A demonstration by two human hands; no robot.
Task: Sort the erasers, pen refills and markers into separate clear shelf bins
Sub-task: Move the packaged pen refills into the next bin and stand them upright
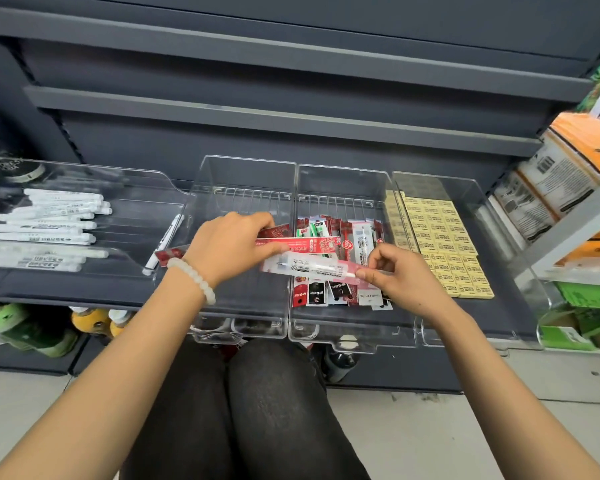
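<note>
Shelving of dark grey metal (291, 109) fills the upper frame, and four clear bins sit side by side across its middle. The left bin (84, 181) holds white markers (49, 223), the next bin (243, 188) is mostly bare, the third bin (343, 181) holds packed pen refills (329, 237), and the right bin (465, 195) holds yellow erasers (444, 244). At centre frame a pink refill pack (312, 268) lies crosswise, its long axis running left to right over the wall between the second and third bins. The right hand (395, 271) pinches its right end; the left hand (229, 247) grips red packs (291, 244) just above it. The refill bin lies directly beneath, nearer the right hand.
</note>
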